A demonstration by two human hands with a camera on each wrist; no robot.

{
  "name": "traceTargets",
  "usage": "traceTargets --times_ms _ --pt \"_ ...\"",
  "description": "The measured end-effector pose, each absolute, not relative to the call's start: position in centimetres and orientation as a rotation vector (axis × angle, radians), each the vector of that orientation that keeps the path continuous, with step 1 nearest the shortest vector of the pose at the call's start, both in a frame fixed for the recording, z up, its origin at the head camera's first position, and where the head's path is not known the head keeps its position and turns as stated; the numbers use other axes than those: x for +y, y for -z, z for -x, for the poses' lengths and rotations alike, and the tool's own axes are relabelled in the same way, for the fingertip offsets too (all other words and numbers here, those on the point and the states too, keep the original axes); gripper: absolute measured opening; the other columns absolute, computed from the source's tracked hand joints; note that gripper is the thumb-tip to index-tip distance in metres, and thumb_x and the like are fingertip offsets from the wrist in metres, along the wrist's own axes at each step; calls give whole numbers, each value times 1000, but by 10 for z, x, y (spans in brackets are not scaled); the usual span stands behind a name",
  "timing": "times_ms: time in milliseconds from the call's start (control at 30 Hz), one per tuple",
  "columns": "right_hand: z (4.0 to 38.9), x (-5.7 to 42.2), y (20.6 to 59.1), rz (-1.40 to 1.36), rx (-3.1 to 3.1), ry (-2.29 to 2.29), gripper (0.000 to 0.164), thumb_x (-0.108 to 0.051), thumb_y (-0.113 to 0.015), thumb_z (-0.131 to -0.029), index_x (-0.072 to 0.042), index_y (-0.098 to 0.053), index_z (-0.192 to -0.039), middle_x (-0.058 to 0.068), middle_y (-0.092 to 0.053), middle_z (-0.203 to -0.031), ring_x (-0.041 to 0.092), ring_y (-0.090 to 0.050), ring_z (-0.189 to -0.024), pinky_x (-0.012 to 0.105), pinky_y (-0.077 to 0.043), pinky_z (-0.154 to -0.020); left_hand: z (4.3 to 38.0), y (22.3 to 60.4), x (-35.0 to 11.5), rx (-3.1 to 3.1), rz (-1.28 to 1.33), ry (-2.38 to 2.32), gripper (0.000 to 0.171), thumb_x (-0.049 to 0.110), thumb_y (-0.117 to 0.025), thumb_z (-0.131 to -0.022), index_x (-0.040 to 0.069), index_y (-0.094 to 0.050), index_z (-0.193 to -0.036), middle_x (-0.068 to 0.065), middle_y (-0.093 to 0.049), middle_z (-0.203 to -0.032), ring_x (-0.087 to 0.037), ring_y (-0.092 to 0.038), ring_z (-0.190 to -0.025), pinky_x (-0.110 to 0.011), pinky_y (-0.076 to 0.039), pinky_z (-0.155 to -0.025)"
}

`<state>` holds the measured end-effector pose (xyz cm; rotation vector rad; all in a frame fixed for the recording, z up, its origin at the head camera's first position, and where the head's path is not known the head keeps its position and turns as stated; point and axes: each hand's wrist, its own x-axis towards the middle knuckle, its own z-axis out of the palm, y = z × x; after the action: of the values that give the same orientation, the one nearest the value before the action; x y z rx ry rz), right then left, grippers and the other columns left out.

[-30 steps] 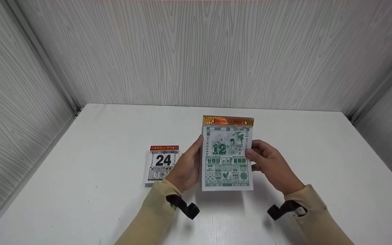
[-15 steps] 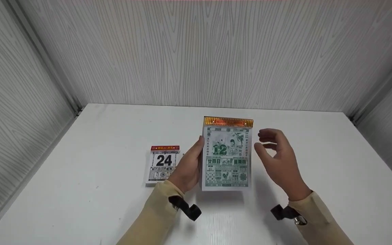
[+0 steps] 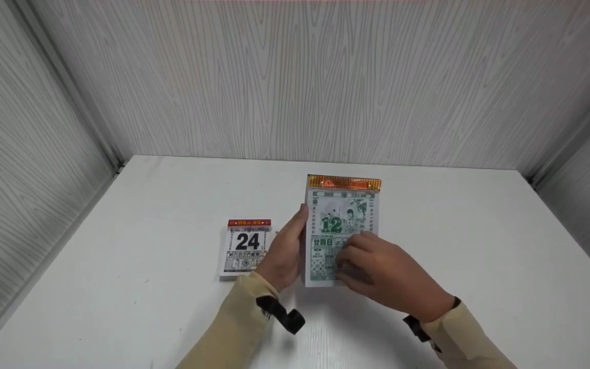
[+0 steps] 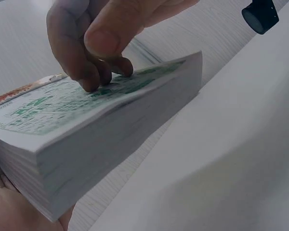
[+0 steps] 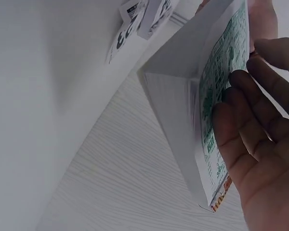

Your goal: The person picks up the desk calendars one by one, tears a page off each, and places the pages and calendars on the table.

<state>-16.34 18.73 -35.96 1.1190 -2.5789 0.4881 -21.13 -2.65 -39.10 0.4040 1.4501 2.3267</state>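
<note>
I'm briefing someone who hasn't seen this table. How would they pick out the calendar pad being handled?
On the white table, look right of centre, between the two hands. The big calendar pad is there, gripped at its left edge by the left hand, with the right hand on its lower page. Unlike the small calendar pad with a black 24, it has a gold top strip and a green 12.

Left hand (image 3: 282, 253) holds the green calendar (image 3: 342, 210) at its nine o'clock edge; right hand (image 3: 390, 279) rests fingertips on its page. Small calendar (image 3: 246, 248) lies at nine o'clock on the worktop (image 3: 172, 205).
</note>
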Motion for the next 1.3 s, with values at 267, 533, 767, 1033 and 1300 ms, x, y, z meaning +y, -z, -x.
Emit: traceTargets --times_ms 267,533,767,1033,1300 --pt "163 180 361 -1139 -2566 -278 42 -40 -90 -80 -17 -69 -108 -7 -62 -97 10 -54 -88 29 -54 -77 210 390 -26 1430 -444 -2329 59 57 -25 -110 26 -37 -160 -10 -54 -148 -27 -54 -134 -46 -42 -113" --pt "162 178 365 -1137 -2544 -235 39 -35 -89 -81 -18 -66 -107 -8 -60 -93 10 -52 -85 29 -52 -75 209 389 -25 1433 -436 -2330 60 56 -25 -110 25 -37 -160 -10 -55 -147 -27 -56 -133 -44 -43 -112" --pt "163 181 362 -1139 -2392 -491 11 -7 -80 -86 -13 -75 -94 -6 -62 -88 7 -51 -76 23 -50 -62 211 389 -27 1414 -356 -2366 59 56 -25 -110 24 -40 -158 -10 -55 -144 -25 -56 -130 -42 -43 -110" --pt "163 188 352 -1040 -2449 -975 22 -6 -84 -86 -17 -66 -90 -9 -54 -85 7 -52 -76 22 -48 -63 211 388 -24 1369 -313 -2399 63 58 -27 -110 24 -30 -163 -2 -44 -158 -20 -37 -149 -42 -27 -124" --pt "162 197 340 -824 -2365 -1380 18 -9 -75 -95 -16 -60 -87 -6 -55 -81 15 -50 -72 28 -42 -63 211 393 -24 1437 -391 -2369 56 28 -31 -104 14 -33 -158 -11 -48 -146 -25 -45 -138 -42 -31 -118"
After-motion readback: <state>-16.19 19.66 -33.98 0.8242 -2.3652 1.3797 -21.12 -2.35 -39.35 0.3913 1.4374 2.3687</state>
